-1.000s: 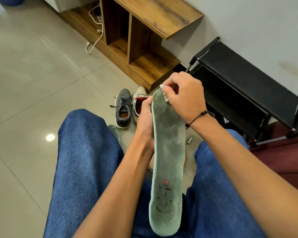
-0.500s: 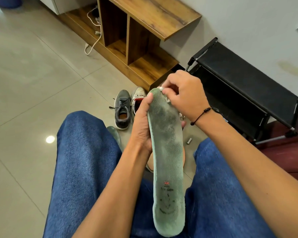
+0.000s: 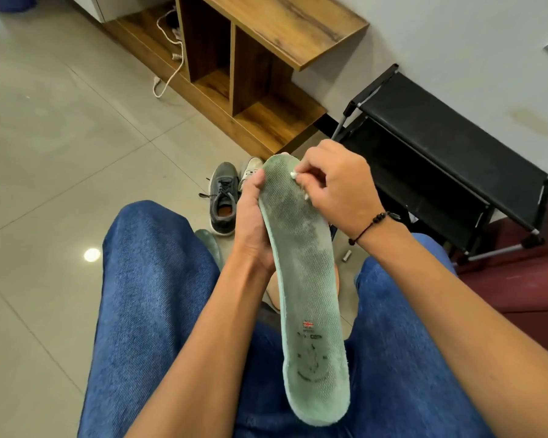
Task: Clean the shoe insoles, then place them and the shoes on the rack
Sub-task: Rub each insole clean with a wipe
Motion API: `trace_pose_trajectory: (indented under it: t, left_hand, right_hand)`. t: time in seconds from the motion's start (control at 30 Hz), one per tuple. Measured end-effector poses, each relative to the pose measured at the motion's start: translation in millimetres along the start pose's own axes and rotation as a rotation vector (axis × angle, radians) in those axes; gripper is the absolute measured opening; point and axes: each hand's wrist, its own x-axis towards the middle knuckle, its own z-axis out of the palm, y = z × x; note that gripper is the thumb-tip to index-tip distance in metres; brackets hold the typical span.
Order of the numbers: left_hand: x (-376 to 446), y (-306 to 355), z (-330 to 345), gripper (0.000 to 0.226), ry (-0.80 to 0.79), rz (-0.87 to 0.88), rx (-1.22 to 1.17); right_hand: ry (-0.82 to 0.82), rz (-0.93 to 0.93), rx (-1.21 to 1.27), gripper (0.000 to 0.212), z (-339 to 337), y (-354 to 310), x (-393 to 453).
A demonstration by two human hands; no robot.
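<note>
A long pale green insole [image 3: 307,279], dirty and grey toward the toe, stands upright between my knees. My left hand [image 3: 250,226] grips its left edge near the toe, thumb on the front. My right hand [image 3: 332,184] pinches a small white wipe [image 3: 295,174] and presses it against the toe area. A grey sneaker [image 3: 223,197] and a light-coloured shoe [image 3: 250,169], partly hidden behind my left hand, lie on the floor beyond. A second green insole [image 3: 208,245] peeks out by my left knee. The black shoe rack [image 3: 450,159] stands at the right by the wall.
A wooden shelf unit [image 3: 266,58] stands against the wall ahead, with a white cable [image 3: 171,67] on the floor beside it. A small cylindrical object [image 3: 347,256] lies on the tiles near my right knee. A dark red surface [image 3: 535,279] is at the right.
My right hand has slid the wipe from the tip of the toe down and to the right over the insole's front. The insole has tilted slightly.
</note>
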Motion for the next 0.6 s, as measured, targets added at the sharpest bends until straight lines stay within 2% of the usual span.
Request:
trace_pose_trajectory:
  t: [0.1, 0.23, 0.37, 0.43, 0.5, 0.53, 0.6]
  left_hand:
    - [0, 1, -1, 0.057, 0.003, -0.019, 0.0]
    - [0, 0, 1, 0.045, 0.009, 0.001, 0.048]
    - [0, 1, 1, 0.065, -0.025, -0.03, 0.054]
    - [2, 0, 0, 0.062, -0.028, -0.042, 0.049]
    - [4, -1, -2, 0.047, -0.017, -0.039, 0.037]
    - [4, 0, -3, 0.042, 0.002, -0.035, 0.028]
    - [6, 2, -7, 0.051, -0.013, -0.059, -0.001]
  right_hand:
    - [-0.129, -0.086, 0.013, 0.01, 1, -5, -8]
    - [-0.001, 0.074, 0.044, 0.011, -3, 0, -10]
    - [-0.158, -0.022, 0.044, 0.009, 0, -9, -20]
    - [-0.067, 0.08, 0.05, 0.01, -4, -6, -21]
    - [-0.013, 0.149, 0.031, 0.012, -7, -7, -22]
    - [-0.064, 0.125, 0.016, 0.013, -6, -9, -25]
    - [-0.187, 0.043, 0.022, 0.013, -6, -13, -31]
